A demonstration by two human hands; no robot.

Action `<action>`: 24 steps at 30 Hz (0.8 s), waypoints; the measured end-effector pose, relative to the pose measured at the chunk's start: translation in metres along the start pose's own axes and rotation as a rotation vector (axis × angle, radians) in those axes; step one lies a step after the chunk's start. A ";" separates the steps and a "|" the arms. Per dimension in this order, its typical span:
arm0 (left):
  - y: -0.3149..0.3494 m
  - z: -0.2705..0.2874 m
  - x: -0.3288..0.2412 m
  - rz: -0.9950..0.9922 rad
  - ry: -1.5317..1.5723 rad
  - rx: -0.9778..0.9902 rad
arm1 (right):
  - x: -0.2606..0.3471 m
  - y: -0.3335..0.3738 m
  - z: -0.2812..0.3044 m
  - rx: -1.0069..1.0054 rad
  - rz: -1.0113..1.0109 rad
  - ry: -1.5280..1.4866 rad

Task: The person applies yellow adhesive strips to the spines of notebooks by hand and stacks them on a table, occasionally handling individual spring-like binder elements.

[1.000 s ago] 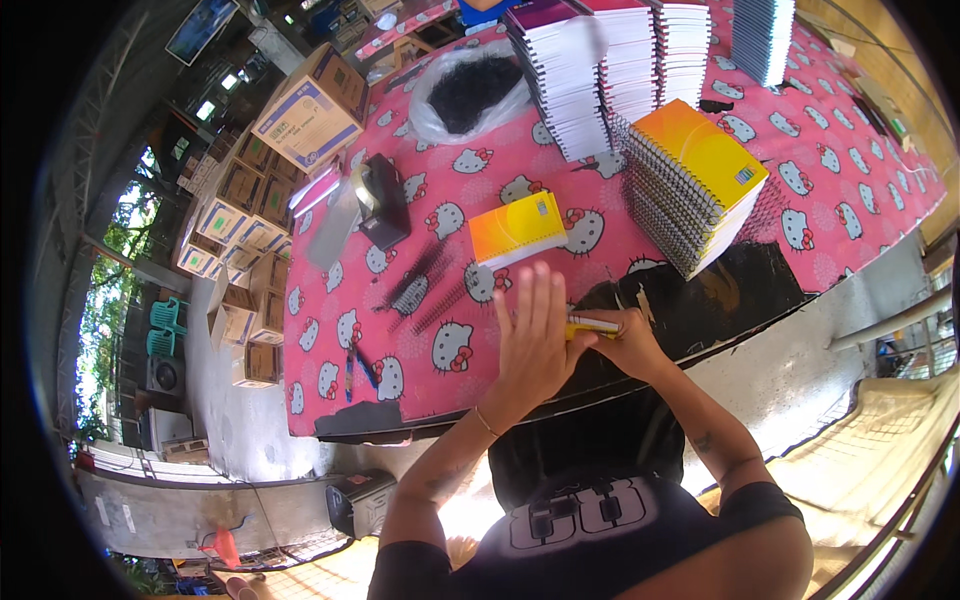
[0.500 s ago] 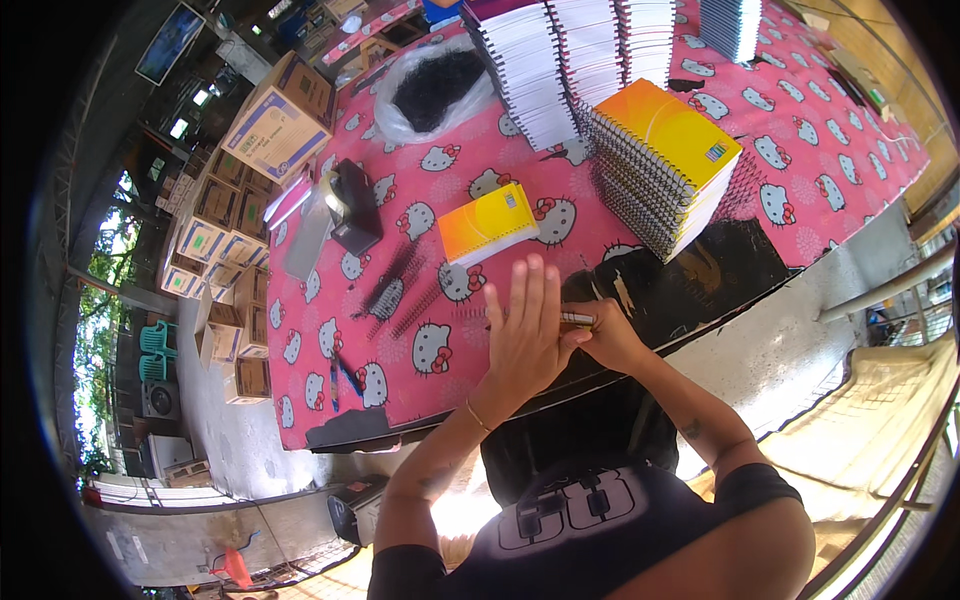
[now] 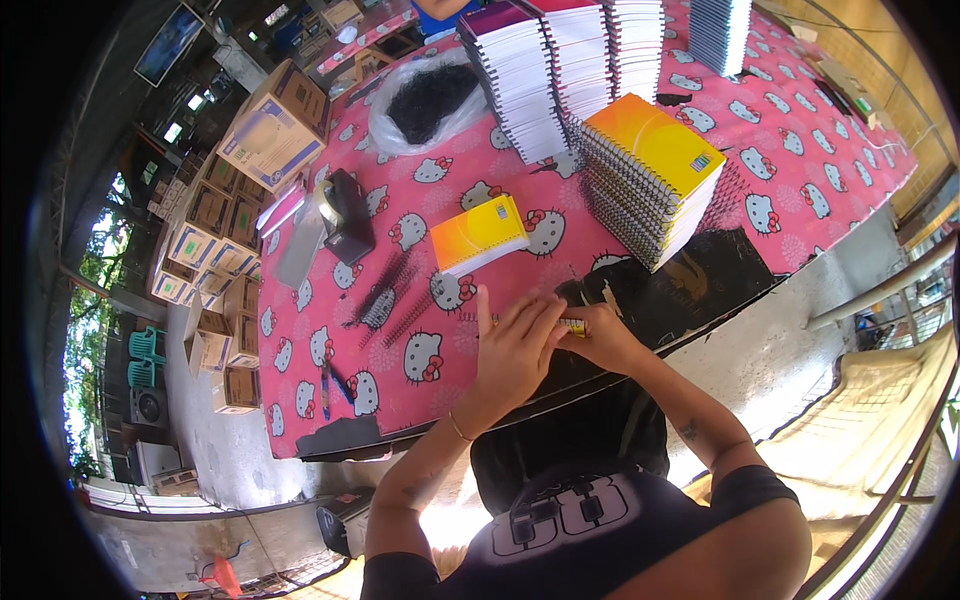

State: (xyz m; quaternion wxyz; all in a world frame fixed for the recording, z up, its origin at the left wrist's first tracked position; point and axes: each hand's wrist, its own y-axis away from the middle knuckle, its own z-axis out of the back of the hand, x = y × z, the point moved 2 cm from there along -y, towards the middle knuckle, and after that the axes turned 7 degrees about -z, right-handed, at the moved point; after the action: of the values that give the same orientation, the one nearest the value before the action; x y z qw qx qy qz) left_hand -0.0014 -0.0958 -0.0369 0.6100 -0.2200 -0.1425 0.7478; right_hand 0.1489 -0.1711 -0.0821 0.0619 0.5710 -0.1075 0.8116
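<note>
Near the front edge of the table, my right hand (image 3: 607, 338) is closed around a small notebook (image 3: 574, 326), of which only a narrow yellow-edged strip shows. My left hand (image 3: 518, 345) lies against its left side, with bent fingers over it and the thumb side partly hidden. A thin dark binding coil (image 3: 468, 317) pokes out to the left of that hand. Just beyond, small yellow-orange notebooks (image 3: 480, 235) lie in a low pile. Loose black coils (image 3: 385, 300) rest to their left.
Yellow spiral notebooks (image 3: 650, 180) stand stacked at right, with taller stacks of bound pages (image 3: 515, 85) behind. A plastic bag of black coils (image 3: 425, 105), a tape dispenser (image 3: 345, 215) and pens (image 3: 335, 385) are on the pink tablecloth (image 3: 400, 400). Cartons (image 3: 275, 125) are piled at left.
My left hand's fingers were stretched out flat and upright; now they have bent down over the notebook. The right hand keeps its hold. The view has shifted slightly.
</note>
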 end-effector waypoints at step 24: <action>-0.016 0.014 0.003 -0.040 0.125 0.084 | 0.023 -0.001 0.029 -0.181 0.152 0.292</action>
State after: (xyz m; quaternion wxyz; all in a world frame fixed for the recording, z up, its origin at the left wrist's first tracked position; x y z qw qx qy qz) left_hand 0.0050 -0.0882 -0.0174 0.6414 -0.2374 -0.0770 0.7255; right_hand 0.1680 -0.1780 -0.0507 0.0663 0.4293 -0.2128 0.8752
